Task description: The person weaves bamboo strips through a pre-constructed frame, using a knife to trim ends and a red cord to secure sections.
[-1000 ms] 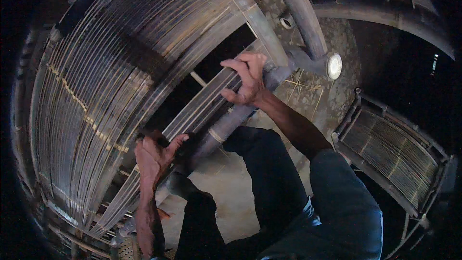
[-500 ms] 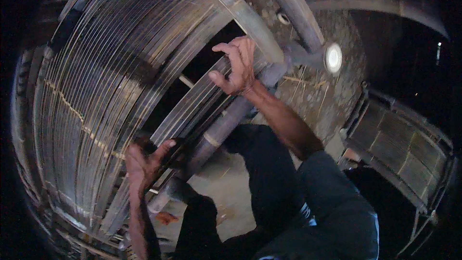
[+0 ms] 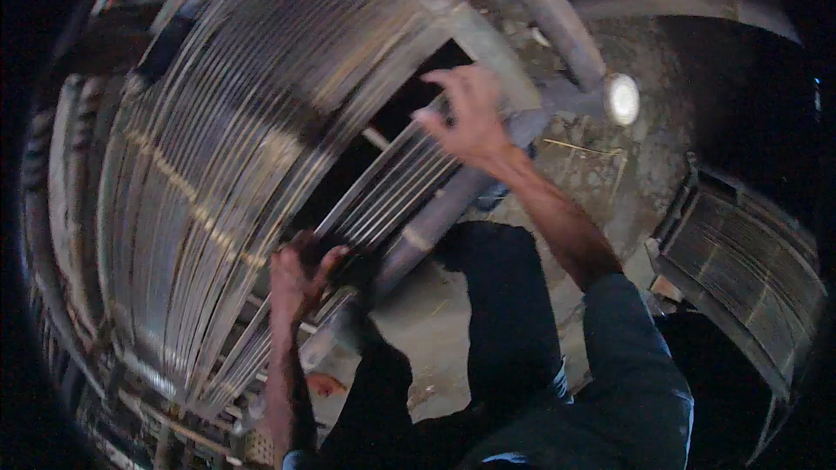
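Narrow bamboo strips (image 3: 396,187) run side by side along the near edge of a large slatted bamboo platform (image 3: 235,113). Over the far end of these strips is my right hand (image 3: 470,113), its thumb and forefinger spread apart. Blur hides how its other fingers meet the strips. My left hand (image 3: 296,278) rests at the strips nearer my body, thumb stretched away from the fingers, which are partly in shadow. A dark gap (image 3: 348,165) separates the near strips from the rest of the slats. A thick bamboo pole (image 3: 422,239) borders them on my side.
My knees stand close to the pole. At the far right is another woven bamboo bench (image 3: 749,270). A bright white round light (image 3: 622,99) sits beyond my right hand, close to thick bamboo poles (image 3: 557,22). An orange-brown object (image 3: 325,384) lies below, near my left forearm.
The whole view has shifted, so the platform and both hands appear farther right. Both hands stay over the near strips with thumbs spread. The picture is more blurred.
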The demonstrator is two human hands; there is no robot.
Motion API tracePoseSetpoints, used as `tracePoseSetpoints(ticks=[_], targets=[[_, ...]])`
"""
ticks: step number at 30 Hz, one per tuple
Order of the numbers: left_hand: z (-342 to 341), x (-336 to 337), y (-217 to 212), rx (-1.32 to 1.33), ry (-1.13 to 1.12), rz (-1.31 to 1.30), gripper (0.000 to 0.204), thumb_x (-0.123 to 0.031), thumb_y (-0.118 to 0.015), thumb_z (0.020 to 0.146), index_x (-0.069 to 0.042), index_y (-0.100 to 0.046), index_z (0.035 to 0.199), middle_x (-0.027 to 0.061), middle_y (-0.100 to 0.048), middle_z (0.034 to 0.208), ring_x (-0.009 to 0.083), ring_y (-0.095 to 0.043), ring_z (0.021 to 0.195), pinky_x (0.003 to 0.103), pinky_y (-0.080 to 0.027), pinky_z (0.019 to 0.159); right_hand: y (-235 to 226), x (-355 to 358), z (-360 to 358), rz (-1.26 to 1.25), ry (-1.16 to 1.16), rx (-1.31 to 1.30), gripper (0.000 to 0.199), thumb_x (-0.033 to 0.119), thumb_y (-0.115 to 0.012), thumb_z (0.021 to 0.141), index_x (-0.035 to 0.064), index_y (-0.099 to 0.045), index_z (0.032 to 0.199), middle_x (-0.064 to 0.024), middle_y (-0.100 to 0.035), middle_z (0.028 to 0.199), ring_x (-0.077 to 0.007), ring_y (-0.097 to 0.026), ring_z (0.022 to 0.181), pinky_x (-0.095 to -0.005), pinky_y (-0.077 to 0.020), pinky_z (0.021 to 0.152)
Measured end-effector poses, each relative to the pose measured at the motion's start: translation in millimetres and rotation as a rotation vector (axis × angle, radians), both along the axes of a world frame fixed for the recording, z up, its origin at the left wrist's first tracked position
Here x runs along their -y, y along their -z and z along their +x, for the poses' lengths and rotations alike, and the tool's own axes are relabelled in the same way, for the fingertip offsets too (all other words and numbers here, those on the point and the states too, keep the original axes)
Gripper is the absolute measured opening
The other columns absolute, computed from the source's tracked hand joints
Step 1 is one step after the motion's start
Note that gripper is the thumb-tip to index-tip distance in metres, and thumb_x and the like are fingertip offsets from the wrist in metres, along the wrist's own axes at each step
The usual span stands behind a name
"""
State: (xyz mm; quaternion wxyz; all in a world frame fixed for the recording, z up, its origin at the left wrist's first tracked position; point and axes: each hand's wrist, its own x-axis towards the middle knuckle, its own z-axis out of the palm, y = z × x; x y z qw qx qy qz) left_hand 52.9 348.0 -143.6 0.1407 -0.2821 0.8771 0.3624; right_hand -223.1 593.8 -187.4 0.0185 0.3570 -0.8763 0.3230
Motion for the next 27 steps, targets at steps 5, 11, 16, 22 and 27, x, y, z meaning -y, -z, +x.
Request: tracePoseSetpoints(ticks=[5, 11, 16, 22, 27], targets=[[-38, 53, -64, -0.151, -0.062, -0.291, 0.035, -0.024, -0.076, 0.087, -0.003, -0.069, 0.115, 0.0174, -0.07, 0.102, 0.0377, -0.063, 0.105, 0.044, -0.046, 0.095, -53, -49, 28, 0.088, 0.267, 0.411, 0.031, 0.019, -0.072, 0.09, 0.0032, -0.061, 0.113, -0.0108, -0.059, 0.09, -0.0254, -0.06, 0.086, -0.037, -0.0505, 0.081], [-117, 177, -48, -0.571, 0.13, -0.856, 0.067, -0.011, -0.07, 0.085, -0.003, -0.043, 0.146, 0.0263, -0.048, 0.141, 0.0447, -0.046, 0.13, 0.05, -0.041, 0.107, -75, -25, 84, -0.021, 0.184, 0.572, 0.026, 0.013, -0.075, 0.088, 0.0045, -0.062, 0.109, -0.0081, -0.058, 0.077, -0.0201, -0.059, 0.065, -0.0322, -0.0512, 0.064], [-189, 251, 16, -0.703, 0.317, -0.873, 0.077, -0.014, -0.067, 0.081, -0.005, -0.035, 0.151, 0.0241, -0.046, 0.145, 0.0452, -0.042, 0.134, 0.057, -0.034, 0.111, -97, 17, 110, 0.091, 0.064, 0.585, 0.022, 0.017, -0.074, 0.089, 0.0039, -0.064, 0.102, -0.0114, -0.064, 0.089, -0.0258, -0.064, 0.076, -0.0378, -0.0537, 0.072], [-236, 285, 17, -0.44, 0.362, -0.931, 0.06, -0.019, -0.072, 0.076, -0.006, -0.052, 0.132, 0.0207, -0.059, 0.126, 0.0399, -0.057, 0.113, 0.058, -0.043, 0.095, -92, 38, 130, 0.078, 0.061, 0.674, 0.026, 0.025, -0.07, 0.092, 0.0044, -0.063, 0.105, -0.0169, -0.065, 0.094, -0.0346, -0.068, 0.091, -0.0444, -0.0553, 0.081], [-199, 181, -4, -0.411, 0.359, -0.19, 0.047, -0.024, -0.076, 0.078, -0.003, -0.057, 0.116, 0.0184, -0.062, 0.104, 0.0349, -0.06, 0.093, 0.049, -0.048, 0.083, -115, 48, 140, -0.032, 0.237, 0.768, 0.036, 0.031, -0.071, 0.095, 0.0037, -0.061, 0.116, -0.0137, -0.065, 0.095, -0.0271, -0.066, 0.089, -0.0397, -0.0535, 0.083]])
